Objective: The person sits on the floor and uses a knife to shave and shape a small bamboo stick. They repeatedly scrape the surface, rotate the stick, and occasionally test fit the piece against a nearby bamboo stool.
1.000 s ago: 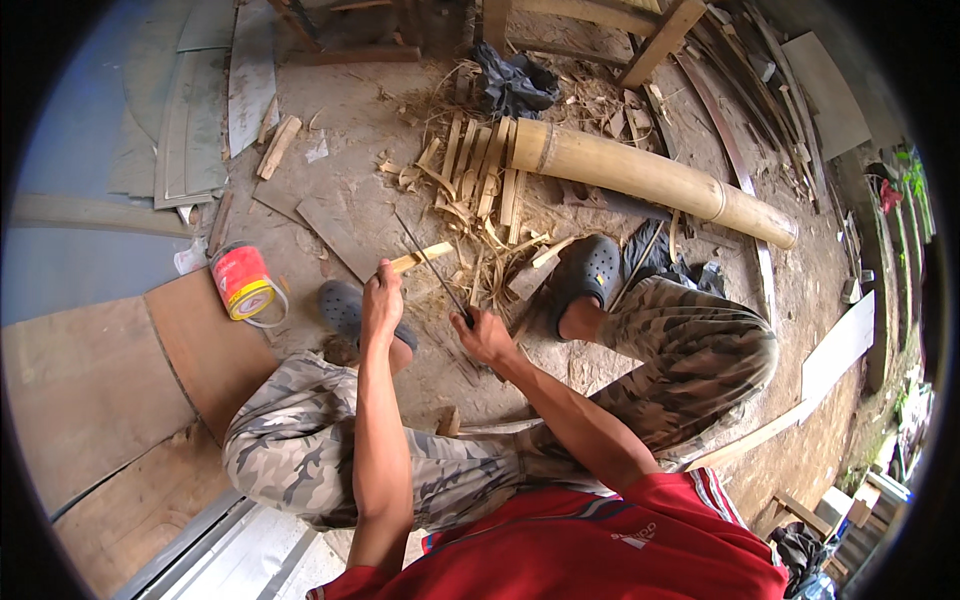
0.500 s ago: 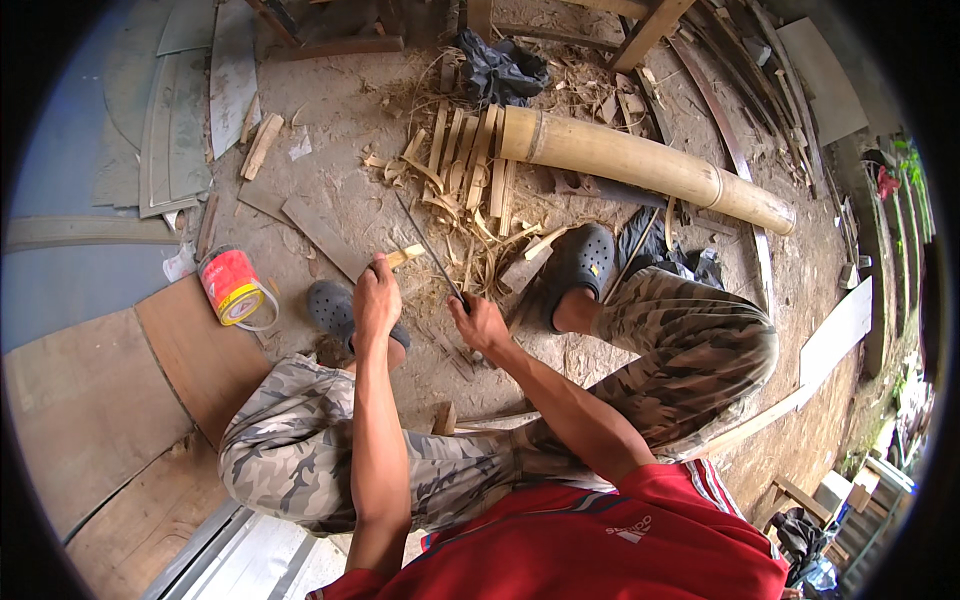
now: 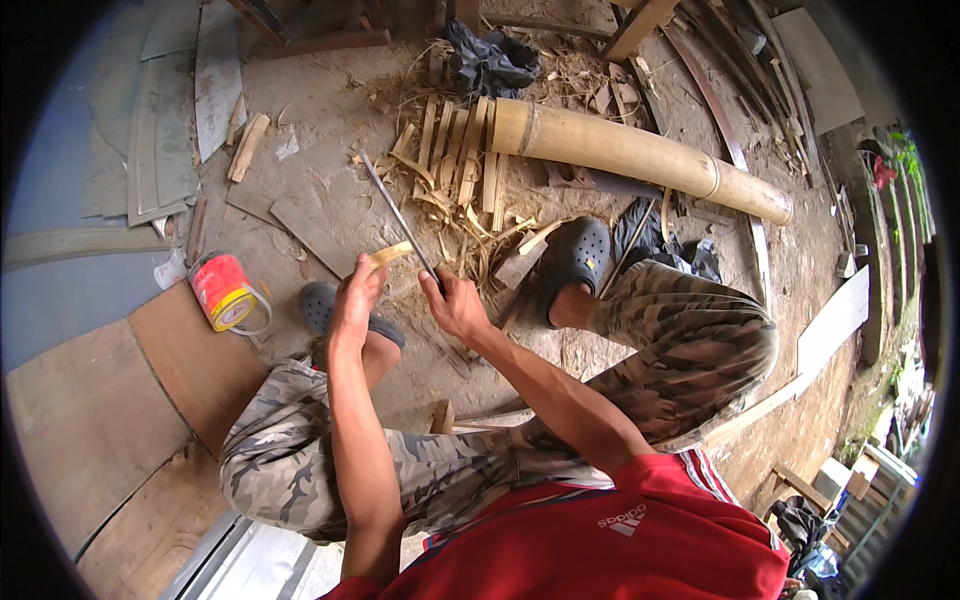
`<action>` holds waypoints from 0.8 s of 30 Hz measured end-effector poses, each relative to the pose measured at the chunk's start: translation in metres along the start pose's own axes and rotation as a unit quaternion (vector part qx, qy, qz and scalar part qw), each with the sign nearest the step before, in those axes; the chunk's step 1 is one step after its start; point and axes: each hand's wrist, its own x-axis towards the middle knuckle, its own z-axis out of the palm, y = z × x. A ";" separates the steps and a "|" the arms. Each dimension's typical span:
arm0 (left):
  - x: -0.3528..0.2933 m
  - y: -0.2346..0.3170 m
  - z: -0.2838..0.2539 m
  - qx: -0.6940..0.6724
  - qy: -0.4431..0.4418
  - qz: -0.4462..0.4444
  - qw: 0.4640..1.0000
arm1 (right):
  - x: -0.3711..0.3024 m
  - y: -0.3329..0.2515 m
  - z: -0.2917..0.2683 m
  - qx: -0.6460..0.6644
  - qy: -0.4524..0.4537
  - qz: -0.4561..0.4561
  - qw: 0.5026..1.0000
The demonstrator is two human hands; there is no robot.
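Note:
My left hand (image 3: 355,297) grips a short pale bamboo strip (image 3: 390,255) whose end sticks out past my fingers. My right hand (image 3: 455,305) is closed on the handle of a long dark knife (image 3: 395,210), its blade pointing up and left and passing right next to the strip's end. Both hands sit close together above the dirt floor, between my two dark clogs. Split bamboo slats (image 3: 460,160) and curled shavings (image 3: 470,235) lie just beyond the blade.
A thick bamboo pole (image 3: 640,160) lies across the upper right. A red and yellow can (image 3: 225,292) rests on its side at left by plywood sheets (image 3: 90,420). Dark cloth (image 3: 490,62) sits at top. Planks and scrap wood ring the area.
The knife blade has swung from a low slant near the shavings to a long upward-left reach. Both hands stayed close together, and the view has shifted slightly.

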 end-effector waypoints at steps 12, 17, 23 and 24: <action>-0.003 0.003 -0.004 0.016 -0.041 -0.009 0.999 | 0.002 0.014 0.008 -0.056 0.013 0.014 0.998; -0.001 0.010 0.003 0.035 -0.053 -0.005 0.998 | -0.001 0.018 0.009 -0.088 -0.021 0.011 0.996; -0.001 0.001 -0.001 0.002 -0.017 0.006 1.000 | -0.001 0.032 0.005 -0.052 0.002 0.048 0.997; 0.000 0.001 0.002 0.003 -0.018 0.001 1.000 | -0.003 0.022 0.001 -0.030 0.015 0.031 0.999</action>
